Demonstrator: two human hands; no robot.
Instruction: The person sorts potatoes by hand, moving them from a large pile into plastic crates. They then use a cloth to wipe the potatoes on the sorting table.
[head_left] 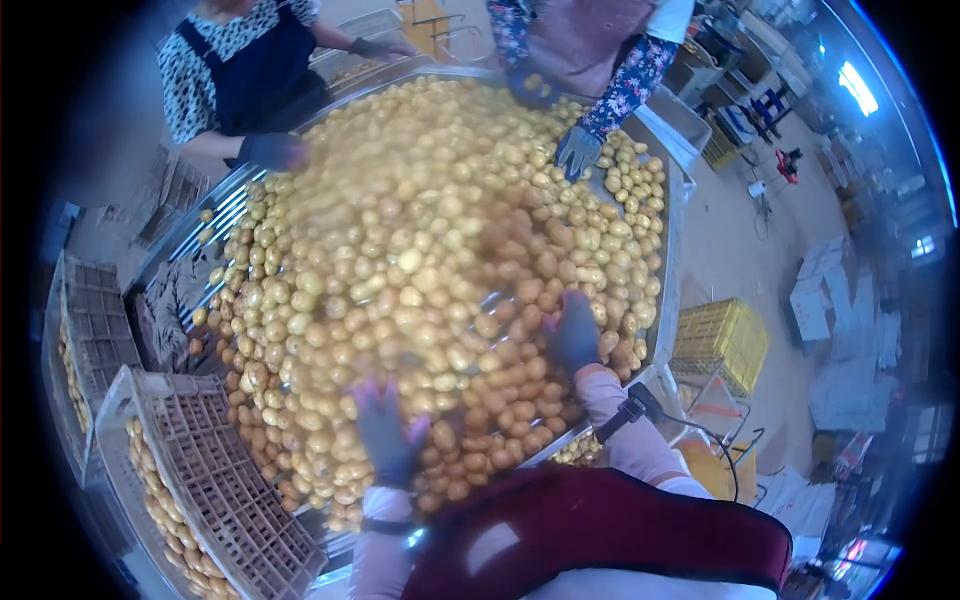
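Observation:
Many round, yellow-brown potato-like items [400, 230] cover a large metal-edged table. My left hand [388, 435], in a grey glove with pinkish fingertips, rests over them near the table's front edge, fingers apart and holding nothing. To the right, my right hand [573, 335], gloved the same way, touches the pile near the right front; its fingers are partly blurred, and whether they hold anything cannot be made out. Dark bands circle both my wrists.
Two people stand across the table, a gloved hand [578, 150] of one on the pile. Plastic crates [225, 470] holding the same items stand at the left. A yellow crate [722, 345] is at the right, and flattened cardboard [850, 340] lies beyond.

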